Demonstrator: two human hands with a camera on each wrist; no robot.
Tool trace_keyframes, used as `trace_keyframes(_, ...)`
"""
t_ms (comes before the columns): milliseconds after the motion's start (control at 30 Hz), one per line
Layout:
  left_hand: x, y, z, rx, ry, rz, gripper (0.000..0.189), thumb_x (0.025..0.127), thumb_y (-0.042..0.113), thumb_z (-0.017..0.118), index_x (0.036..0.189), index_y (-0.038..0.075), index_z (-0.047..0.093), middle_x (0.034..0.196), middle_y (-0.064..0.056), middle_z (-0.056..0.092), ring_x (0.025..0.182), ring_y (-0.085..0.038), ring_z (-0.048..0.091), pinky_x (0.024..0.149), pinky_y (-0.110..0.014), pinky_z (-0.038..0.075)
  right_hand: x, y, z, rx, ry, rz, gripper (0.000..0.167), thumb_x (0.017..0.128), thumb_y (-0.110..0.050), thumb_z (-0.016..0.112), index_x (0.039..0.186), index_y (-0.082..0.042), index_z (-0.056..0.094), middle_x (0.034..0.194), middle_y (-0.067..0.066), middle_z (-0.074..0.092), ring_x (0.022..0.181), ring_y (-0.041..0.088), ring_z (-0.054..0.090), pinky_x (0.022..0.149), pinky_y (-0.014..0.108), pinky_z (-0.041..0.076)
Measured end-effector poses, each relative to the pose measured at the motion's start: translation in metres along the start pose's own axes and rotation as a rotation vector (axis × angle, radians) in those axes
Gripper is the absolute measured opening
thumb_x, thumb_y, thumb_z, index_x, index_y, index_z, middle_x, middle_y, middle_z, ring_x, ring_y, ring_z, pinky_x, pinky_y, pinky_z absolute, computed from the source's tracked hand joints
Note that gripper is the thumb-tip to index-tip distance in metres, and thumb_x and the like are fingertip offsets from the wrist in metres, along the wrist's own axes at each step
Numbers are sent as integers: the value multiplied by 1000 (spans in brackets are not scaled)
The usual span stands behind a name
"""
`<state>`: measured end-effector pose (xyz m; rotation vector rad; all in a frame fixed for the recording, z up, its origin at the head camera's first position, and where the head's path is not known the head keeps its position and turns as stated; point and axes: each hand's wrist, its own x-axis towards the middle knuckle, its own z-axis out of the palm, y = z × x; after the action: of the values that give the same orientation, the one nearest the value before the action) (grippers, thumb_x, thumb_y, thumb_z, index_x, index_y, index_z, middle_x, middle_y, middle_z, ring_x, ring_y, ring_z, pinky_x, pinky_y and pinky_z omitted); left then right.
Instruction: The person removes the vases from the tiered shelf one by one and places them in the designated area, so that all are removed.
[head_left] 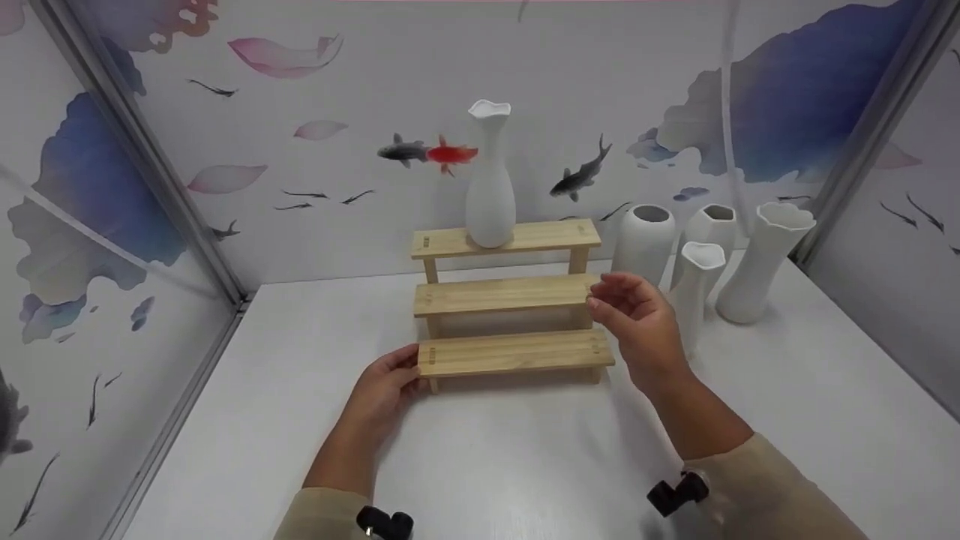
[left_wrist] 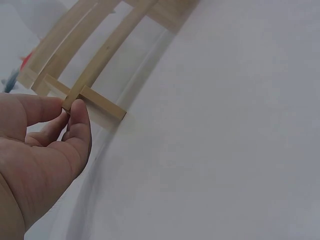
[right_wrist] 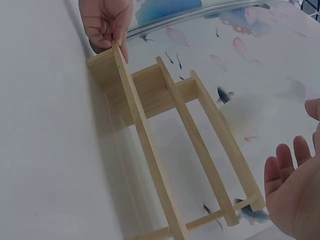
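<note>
A three-tier wooden display stand (head_left: 517,352) stands on the white table. My left hand (head_left: 384,390) pinches the left end of its lowest tier between thumb and fingers; the left wrist view shows that left hand (left_wrist: 45,140) at the board's corner. Beside the right end of the middle tier, my right hand (head_left: 637,322) is raised with loosely bent fingers and holds nothing. In the right wrist view a gap shows between the right hand (right_wrist: 295,185) and the stand (right_wrist: 145,135). A tall white vase (head_left: 491,195) with a wavy rim stands upright on the top tier.
To the right of the stand several white vases are grouped: a rounded one (head_left: 643,244), a slim one (head_left: 694,292), a flared one (head_left: 761,270) and one with an angular mouth (head_left: 709,225). Printed wall panels (head_left: 360,97) with fish enclose the table (head_left: 300,330).
</note>
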<state>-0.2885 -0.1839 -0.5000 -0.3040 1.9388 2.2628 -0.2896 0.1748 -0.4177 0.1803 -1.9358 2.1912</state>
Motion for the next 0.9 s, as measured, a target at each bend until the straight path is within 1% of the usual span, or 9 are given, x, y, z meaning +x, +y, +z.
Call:
trace_keyframes(167, -1, 0, 0, 4, -5, 25, 50, 105, 2, 59, 154, 0, 52, 153, -19, 55, 127, -23, 62, 100, -29, 55, 16, -4, 19, 42, -56, -35, 35, 96, -1, 75, 128, -4, 62, 115, 6, 69, 108, 19, 66, 90, 22, 60)
trace_keyframes(233, -2, 0, 0, 2, -3, 20, 49, 105, 3, 59, 154, 1, 53, 153, -18, 56, 128, -23, 62, 102, -30, 55, 25, -6, 26, 28, -68, -34, 34, 96, -4, 76, 127, -7, 63, 114, 3, 69, 108, 18, 66, 90, 22, 60)
trace_keyframes(300, -1, 0, 0, -5, -1, 8, 48, 105, 3, 59, 153, 2, 53, 152, -18, 56, 128, -23, 62, 104, -31, 55, 34, -6, 33, 13, -73, -34, 36, 96, -7, 77, 130, -6, 63, 114, 1, 68, 108, 17, 67, 89, 22, 60)
trace_keyframes(400, -1, 0, 1, -9, 3, -4, 48, 105, 3, 58, 153, 4, 54, 150, -17, 57, 128, -23, 62, 104, -32, 55, 47, -6, 42, -4, -80, -19, 40, 97, -10, 77, 133, -6, 61, 120, 3, 67, 112, 18, 66, 91, 23, 59)
trace_keyframes(467, 0, 0, 1, -2, 6, -2, 47, 105, 3, 59, 153, 4, 55, 150, -16, 58, 128, -23, 63, 104, -32, 55, 56, -5, 48, -14, -83, -14, 42, 97, -11, 77, 135, -6, 60, 126, 8, 66, 117, 20, 65, 94, 25, 59)
trace_keyframes(533, 0, 0, 1, 7, 5, 2, 48, 106, 4, 59, 153, 4, 54, 151, -16, 58, 128, -23, 63, 104, -31, 56, 64, -5, 54, -31, -80, -5, 42, 97, -15, 79, 135, -9, 61, 132, 12, 65, 121, 21, 64, 98, 28, 58)
trace_keyframes(633, 0, 0, 2, 14, 2, 3, 48, 106, 4, 59, 154, 4, 53, 153, -16, 57, 131, -23, 62, 106, -32, 55, 76, -6, 63, -62, -66, 6, 44, 96, -20, 81, 135, -12, 62, 137, 12, 64, 126, 22, 63, 105, 31, 56)
trace_keyframes(733, -1, 0, 1, 15, 2, -1, 48, 106, 4, 58, 155, 4, 53, 155, -16, 56, 134, -24, 61, 111, -35, 54, 89, -9, 72, -72, -57, 18, 48, 95, -24, 83, 136, -14, 61, 139, 9, 64, 131, 22, 62, 112, 35, 54)
trace_keyframes(900, -1, 1, 0, 22, 5, -6, 48, 107, 4, 58, 154, 6, 54, 154, -15, 57, 135, -24, 61, 113, -37, 53, 108, -14, 88, -71, -69, 15, 58, 92, -23, 86, 142, -14, 57, 143, 11, 61, 136, 25, 59, 116, 41, 52)
